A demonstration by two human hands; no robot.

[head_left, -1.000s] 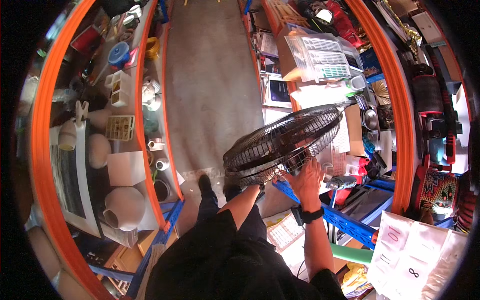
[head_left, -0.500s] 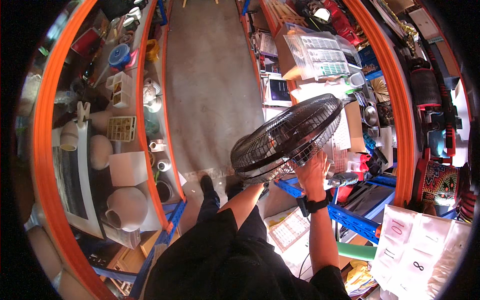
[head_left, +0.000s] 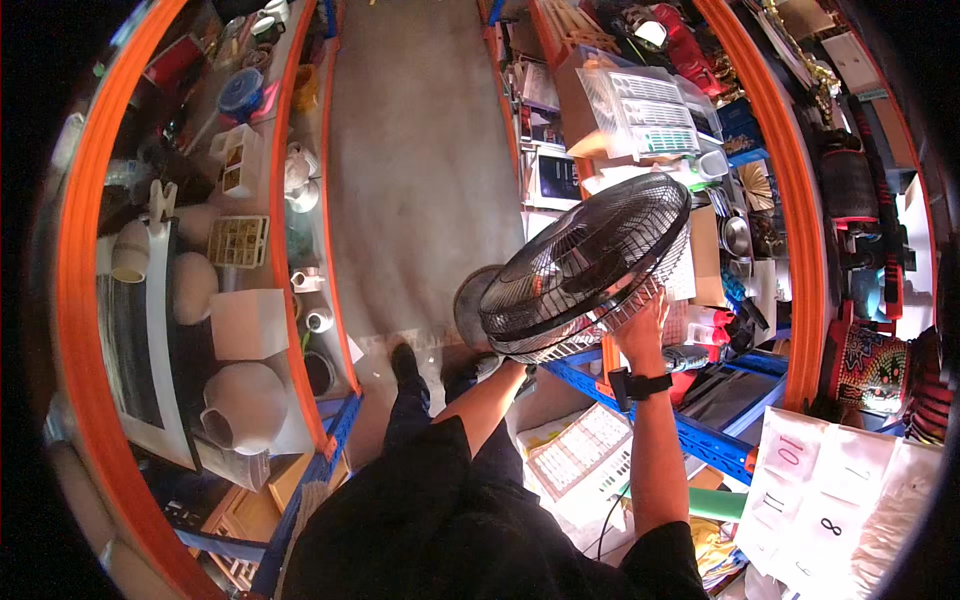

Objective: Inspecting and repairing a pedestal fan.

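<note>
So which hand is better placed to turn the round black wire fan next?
Probably the right hand, visible at the lower right of the fan; the left forearm disappears behind it, hand obscured.

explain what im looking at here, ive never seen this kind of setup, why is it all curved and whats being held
There is no machine: a person works bare-handed. A fisheye camera on their head looks down, which bends straight edges; picture left is the person's left.

The right hand, with a dark wristband, is against a black fan; its exact grip is partly hidden. The left forearm reaches to the fan, which hides the left hand. Both hands seem to support it.

The left shelves hold a pale round vase, a pale box and a blue container. The right shelves carry clear packaging and a metal bowl.
</note>
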